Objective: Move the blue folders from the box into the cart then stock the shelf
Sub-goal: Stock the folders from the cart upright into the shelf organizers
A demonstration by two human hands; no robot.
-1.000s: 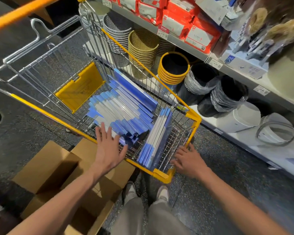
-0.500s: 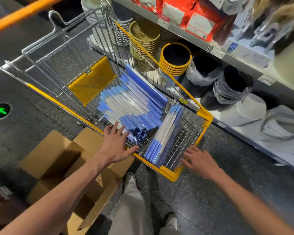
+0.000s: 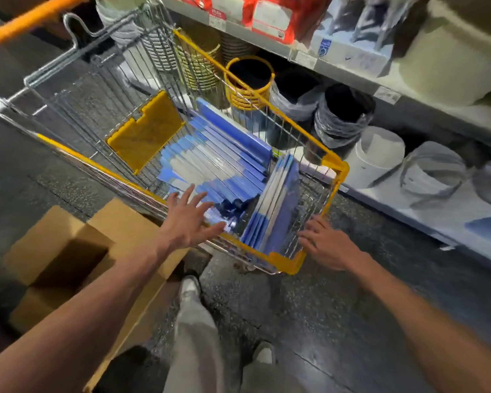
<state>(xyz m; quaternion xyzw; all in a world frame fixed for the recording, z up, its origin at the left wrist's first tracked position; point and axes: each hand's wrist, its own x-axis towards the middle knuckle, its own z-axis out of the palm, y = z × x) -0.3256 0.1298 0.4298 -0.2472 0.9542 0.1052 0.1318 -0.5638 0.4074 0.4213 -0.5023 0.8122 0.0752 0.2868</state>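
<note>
1. The blue folders (image 3: 219,163) lie in a slanted row inside the cart (image 3: 336,165). A smaller bunch (image 3: 278,205) stands on its edge at the near end.
2. The brown box (image 3: 68,245) sits on the floor just beside the cart. The part we see inside is dark with no folders, so we think the moving part is done.
3. Our left hand (image 3: 189,219) is over the near rim with its fingers spread wide. It holds nothing.
4. Our right hand (image 3: 328,245) is at the cart's wire end wall with its fingers loosely bent. It holds nothing too. We cannot tell if it touches the wire.
5. We think the step now is to pick up folders for the shelf (image 3: 352,78).
6. To do it well, we take a small bunch, not the whole row. We put one hand on each side and squeeze, because smooth covers can slide apart.
7. We lift straight up, so no corner catches on the wire.
8. We watch the standing bunch, since it could tip over.
</note>
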